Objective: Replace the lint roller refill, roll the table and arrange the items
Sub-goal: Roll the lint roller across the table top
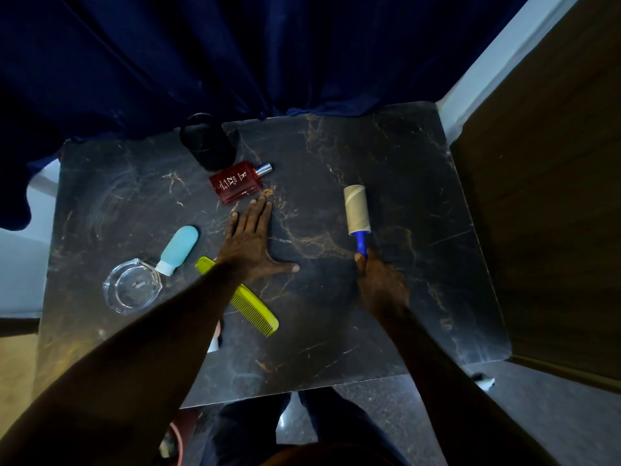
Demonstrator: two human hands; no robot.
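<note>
Left grip (pixel 250 245): flat, palm down on counter (pixel 386 156), fingers straight, close together, pointing away from body; thumb splayed out toward right. Left forearm bare, stretched in from lower left. Right grip (pixel 381 284): fingers curled round lint roller (pixel 357 213) handle, knuckles up. Right forearm bare, reaching in from lower right. Grips apart.

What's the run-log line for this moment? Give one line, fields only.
left grip: flat on table | right grip: holds lint roller handle | refill: bare cardboard
</note>
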